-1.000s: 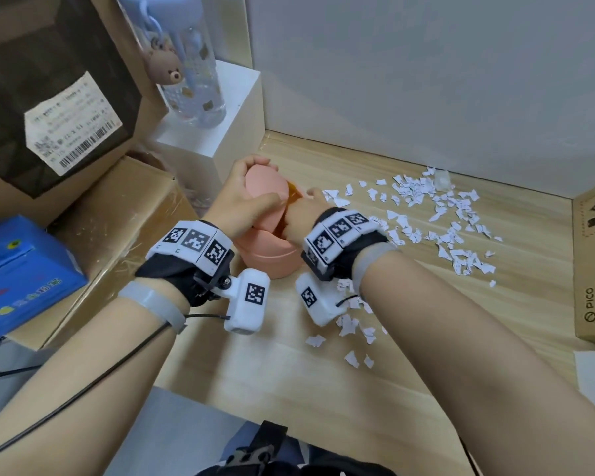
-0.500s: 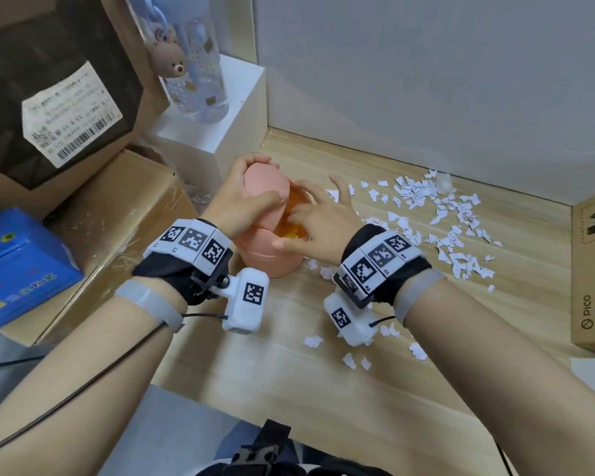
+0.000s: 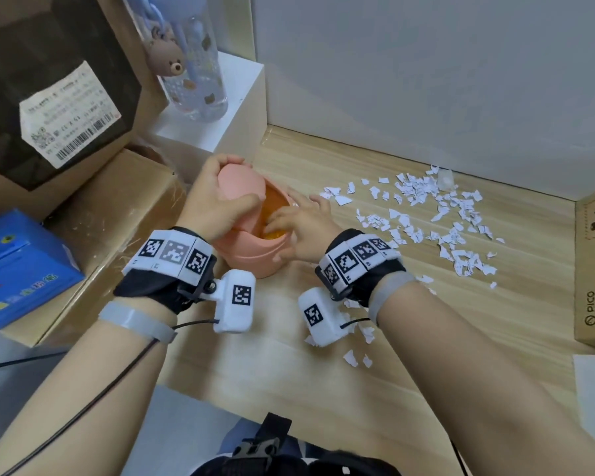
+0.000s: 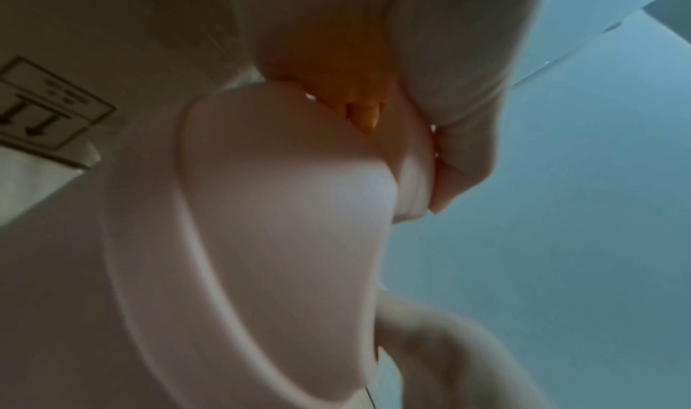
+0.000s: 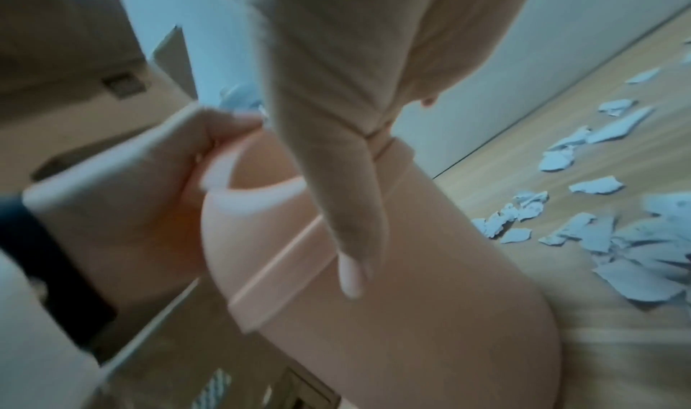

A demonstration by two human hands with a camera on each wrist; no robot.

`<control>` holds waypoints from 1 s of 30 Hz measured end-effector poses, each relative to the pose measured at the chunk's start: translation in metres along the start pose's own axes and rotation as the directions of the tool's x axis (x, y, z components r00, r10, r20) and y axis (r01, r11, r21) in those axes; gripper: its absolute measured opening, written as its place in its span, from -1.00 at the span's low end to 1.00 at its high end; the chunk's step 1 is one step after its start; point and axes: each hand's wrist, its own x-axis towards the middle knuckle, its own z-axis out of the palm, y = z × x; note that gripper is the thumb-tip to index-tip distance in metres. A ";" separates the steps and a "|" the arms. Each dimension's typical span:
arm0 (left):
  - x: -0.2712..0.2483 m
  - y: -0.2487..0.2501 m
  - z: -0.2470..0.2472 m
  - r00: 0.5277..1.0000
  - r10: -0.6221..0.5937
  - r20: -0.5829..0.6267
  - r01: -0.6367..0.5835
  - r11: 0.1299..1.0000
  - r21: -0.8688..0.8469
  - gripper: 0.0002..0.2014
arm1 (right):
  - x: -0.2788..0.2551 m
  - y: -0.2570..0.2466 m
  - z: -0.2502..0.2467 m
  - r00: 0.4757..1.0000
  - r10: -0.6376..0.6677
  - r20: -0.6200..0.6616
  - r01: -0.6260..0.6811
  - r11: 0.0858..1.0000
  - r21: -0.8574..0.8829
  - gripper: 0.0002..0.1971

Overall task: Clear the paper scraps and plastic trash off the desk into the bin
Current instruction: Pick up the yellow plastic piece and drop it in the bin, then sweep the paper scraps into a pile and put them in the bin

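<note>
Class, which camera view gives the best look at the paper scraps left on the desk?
The head view: it shows the whole scatter of paper scraps on the desk, right of the pink bin. The right wrist view catches only some, blurred, beside the bin. The left wrist view shows none.

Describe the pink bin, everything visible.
The pink bin is a small round tub of smooth matte plastic, standing upright on the wooden desk beside a cardboard box. Its domed swing lid is tipped open, showing an orange interior. A raised seam rings the body. The left hand grips the lid, thumb across its front; the right hand lies over the rim, fingers in the opening. Paper scraps lie to its right.
</note>
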 end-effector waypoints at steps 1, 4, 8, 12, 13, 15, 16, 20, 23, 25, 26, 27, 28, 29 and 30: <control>-0.001 0.000 -0.002 1.000 -0.006 -0.022 0.006 1.000 0.013 -0.50 | -0.007 0.005 -0.001 0.996 -0.020 -0.089 0.034 0.987 0.160 -0.53; -0.002 0.005 -0.008 0.999 -0.043 -0.032 0.046 0.996 0.073 -0.46 | -0.036 0.027 -0.006 0.947 0.104 -0.303 0.061 0.870 0.489 -0.46; -0.003 0.020 -0.010 0.999 0.021 -0.046 -0.015 0.992 0.125 -0.35 | -0.075 0.068 -0.002 0.813 0.478 -0.333 -0.143 0.718 0.681 -0.47; -0.011 0.051 0.013 0.955 0.268 -0.129 -0.256 0.961 0.103 -0.50 | -0.114 0.109 0.014 0.685 0.629 -0.368 -0.238 0.670 0.703 -0.48; -0.013 0.055 0.026 0.946 0.303 -0.111 -0.304 0.953 0.008 -0.56 | -0.122 0.117 0.019 0.649 0.664 -0.370 -0.255 0.649 0.717 -0.47; -0.020 0.054 0.060 0.952 0.304 -0.021 -0.302 0.931 -0.203 -0.61 | -0.139 0.132 0.031 0.566 0.745 -0.354 -0.313 0.591 0.744 -0.43; -0.023 0.048 0.078 0.958 0.282 0.042 -0.261 0.927 -0.269 -0.63 | -0.146 0.140 0.038 0.517 0.781 -0.349 -0.355 0.567 0.744 -0.40; -0.025 -0.015 0.134 0.974 0.038 0.225 -0.009 0.992 -0.128 -0.58 | -0.179 0.164 0.062 0.358 0.879 -0.316 -0.483 0.464 0.743 -0.26; -0.016 -0.061 0.157 0.933 -0.237 0.269 0.190 0.963 0.192 -0.45 | -0.185 0.166 0.077 0.457 0.874 -0.165 -0.640 0.451 0.621 -0.25; -0.022 -0.069 0.178 0.880 -0.317 0.355 0.166 0.903 0.395 -0.46 | -0.175 0.158 0.086 0.590 0.801 -0.102 -0.658 0.551 0.513 -0.28; -0.028 -0.068 0.189 0.850 -0.300 0.432 0.122 0.912 0.392 -0.46 | -0.168 0.152 0.088 0.667 0.740 -0.087 -0.616 0.612 0.496 -0.28; -0.035 -0.061 0.199 0.821 -0.256 0.511 0.085 0.939 0.334 -0.47 | -0.161 0.146 0.090 0.741 0.668 -0.067 -0.558 0.669 0.492 -0.29; -0.039 -0.057 0.207 0.792 -0.200 0.577 0.056 0.965 0.257 -0.48 | -0.155 0.141 0.090 0.806 0.590 -0.040 -0.496 0.711 0.498 -0.30; -0.042 -0.051 0.212 0.771 -0.141 0.621 0.046 0.985 0.167 -0.49 | -0.151 0.138 0.088 0.856 0.517 -0.016 -0.432 0.731 0.528 -0.32; -0.041 -0.047 0.213 0.777 -0.094 0.623 0.064 0.995 0.070 -0.48 | -0.150 0.139 0.085 0.887 0.461 -0.019 -0.363 0.725 0.585 -0.34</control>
